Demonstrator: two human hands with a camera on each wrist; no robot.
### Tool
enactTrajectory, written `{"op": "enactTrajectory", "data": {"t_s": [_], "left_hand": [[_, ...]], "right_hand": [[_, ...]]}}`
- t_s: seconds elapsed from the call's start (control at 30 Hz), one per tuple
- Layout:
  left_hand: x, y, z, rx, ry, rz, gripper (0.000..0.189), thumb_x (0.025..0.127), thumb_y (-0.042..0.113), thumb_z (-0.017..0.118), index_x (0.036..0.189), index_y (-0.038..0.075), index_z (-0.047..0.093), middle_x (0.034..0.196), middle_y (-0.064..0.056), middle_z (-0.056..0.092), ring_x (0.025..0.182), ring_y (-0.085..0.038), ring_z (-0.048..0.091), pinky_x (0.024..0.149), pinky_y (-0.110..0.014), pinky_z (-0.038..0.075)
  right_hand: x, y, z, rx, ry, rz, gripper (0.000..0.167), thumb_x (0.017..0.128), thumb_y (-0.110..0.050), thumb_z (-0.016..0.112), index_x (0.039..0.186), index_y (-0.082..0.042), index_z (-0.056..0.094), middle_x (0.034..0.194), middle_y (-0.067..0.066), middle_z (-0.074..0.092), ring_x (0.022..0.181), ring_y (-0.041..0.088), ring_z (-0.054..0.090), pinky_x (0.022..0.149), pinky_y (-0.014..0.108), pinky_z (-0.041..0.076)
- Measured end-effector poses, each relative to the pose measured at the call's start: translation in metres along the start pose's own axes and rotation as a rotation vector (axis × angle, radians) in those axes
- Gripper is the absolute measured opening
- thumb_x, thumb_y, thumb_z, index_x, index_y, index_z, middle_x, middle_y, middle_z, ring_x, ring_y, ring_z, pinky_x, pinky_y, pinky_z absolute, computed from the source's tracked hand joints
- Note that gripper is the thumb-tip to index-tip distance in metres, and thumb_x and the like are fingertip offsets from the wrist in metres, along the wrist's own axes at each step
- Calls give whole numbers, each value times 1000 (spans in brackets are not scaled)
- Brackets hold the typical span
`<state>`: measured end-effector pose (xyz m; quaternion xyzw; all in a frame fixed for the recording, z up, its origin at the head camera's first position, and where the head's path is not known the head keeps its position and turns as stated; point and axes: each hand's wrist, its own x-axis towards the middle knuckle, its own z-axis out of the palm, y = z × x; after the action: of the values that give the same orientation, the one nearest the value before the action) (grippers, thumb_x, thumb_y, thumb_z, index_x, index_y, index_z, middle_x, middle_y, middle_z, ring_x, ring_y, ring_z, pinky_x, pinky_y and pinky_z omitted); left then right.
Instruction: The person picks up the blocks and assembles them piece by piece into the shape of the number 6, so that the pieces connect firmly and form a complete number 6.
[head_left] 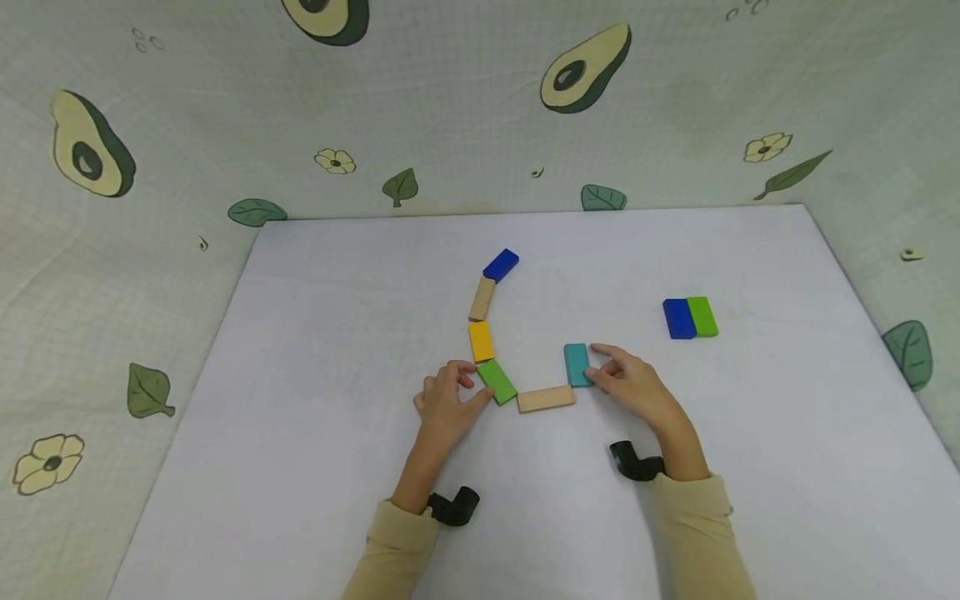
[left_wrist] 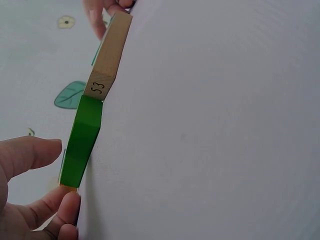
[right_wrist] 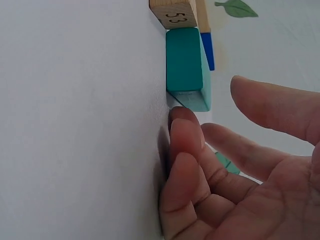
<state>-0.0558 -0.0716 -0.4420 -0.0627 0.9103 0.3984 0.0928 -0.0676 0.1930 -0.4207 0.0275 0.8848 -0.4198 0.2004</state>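
Observation:
A curved line of thin rectangular blocks runs over the white table. In it a green block (head_left: 497, 382) meets a plain wooden block (head_left: 546, 399), marked 53 on its end in both wrist views. At the line's right end stands a teal block (head_left: 577, 365). My left hand (head_left: 444, 404) is beside the green block, index fingertip close to its upper end, thumb (left_wrist: 47, 151) slightly apart from its side. My right hand (head_left: 633, 385) is just right of the teal block. In the right wrist view its thumb (right_wrist: 250, 100) stays apart from it, the other fingers loosely bent.
Beyond the green block the line continues with a yellow block (head_left: 482, 342), another wooden block (head_left: 482, 298) and a blue block (head_left: 501, 264). At the right, a blue block (head_left: 679, 319) and a green block (head_left: 702, 317) lie side by side. Patterned cloth (head_left: 480, 108) surrounds the white table (head_left: 337, 317).

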Motion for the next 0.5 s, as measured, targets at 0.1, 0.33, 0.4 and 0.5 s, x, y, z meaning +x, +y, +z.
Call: {"op": "enactTrajectory", "data": {"t_s": [0.1, 0.33, 0.4, 0.5], "left_hand": [[1, 0, -2, -12, -14, -14, 36, 82, 29, 69, 111, 14, 54, 88, -1, 54, 88, -20, 42, 82, -45, 22], [9, 2, -13, -43, -27, -26, 36, 85, 28, 66, 114, 13, 51, 87, -2, 60, 82, -19, 49, 81, -39, 28], [13, 1, -16, -43, -23, -18, 36, 85, 29, 65, 115, 13, 51, 88, -2, 61, 78, -18, 51, 76, -34, 34], [22, 0, -18, -59, -22, 1, 37, 86, 29, 64, 116, 13, 51, 89, -3, 62, 75, -16, 52, 67, -28, 40]], "right_hand": [[-1, 2, -3, 29, -6, -5, 55, 94, -28, 53, 139, 0, 37, 94, 14, 59, 77, 18, 55, 71, 28, 44], [-4, 9, -16, 35, 50, -10, 53, 95, -32, 51, 138, -3, 39, 102, 18, 60, 81, 20, 58, 71, 23, 47], [-4, 12, -22, 29, 84, -13, 51, 96, -32, 50, 137, -4, 41, 103, 18, 60, 82, 21, 58, 71, 22, 47], [-5, 16, -31, 21, 142, -13, 50, 96, -34, 47, 135, -4, 43, 104, 17, 59, 85, 22, 57, 69, 18, 45]]}}
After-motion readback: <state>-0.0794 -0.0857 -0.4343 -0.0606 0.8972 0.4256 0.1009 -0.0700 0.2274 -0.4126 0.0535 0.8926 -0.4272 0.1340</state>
